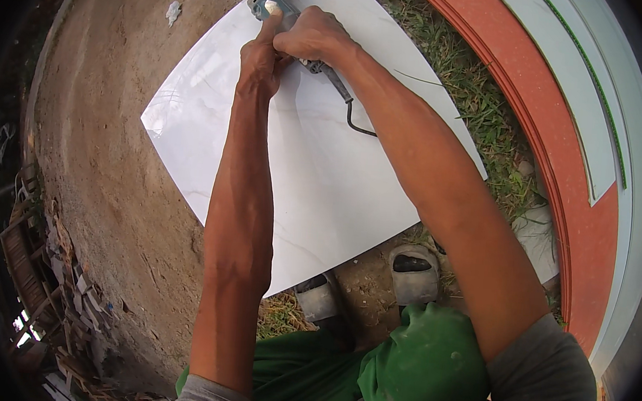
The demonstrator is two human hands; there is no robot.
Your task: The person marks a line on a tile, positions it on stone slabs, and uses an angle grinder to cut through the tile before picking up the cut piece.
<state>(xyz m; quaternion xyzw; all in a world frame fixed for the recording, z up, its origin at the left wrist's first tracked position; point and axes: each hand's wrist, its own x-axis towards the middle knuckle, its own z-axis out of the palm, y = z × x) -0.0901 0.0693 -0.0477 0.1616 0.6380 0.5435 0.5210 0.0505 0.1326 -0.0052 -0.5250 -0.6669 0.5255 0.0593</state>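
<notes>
left hand (pixel 260 60) and right hand (pixel 315 36) are both curled around a teal grinder (pixel 283 7), which sits at half past eleven over the far end of a glossy white slab (pixel 336 202). the left hand lays one white-tipped finger along the casing; its other fingers are mostly hidden, so its grip probably wraps from beneath. the right hand comes over from one o'clock. a black cord (pixel 350 114) trails toward five o'clock. the grinder should feel rigid and fairly dense, weighted toward its metal head, and is best held around the mid-casing, behind that head. the slab looks stiff, slick and brittle, likely heavy, better lifted by opposite edges than by a corner. grass (pixel 456 60) borders it at one o'clock.
</notes>
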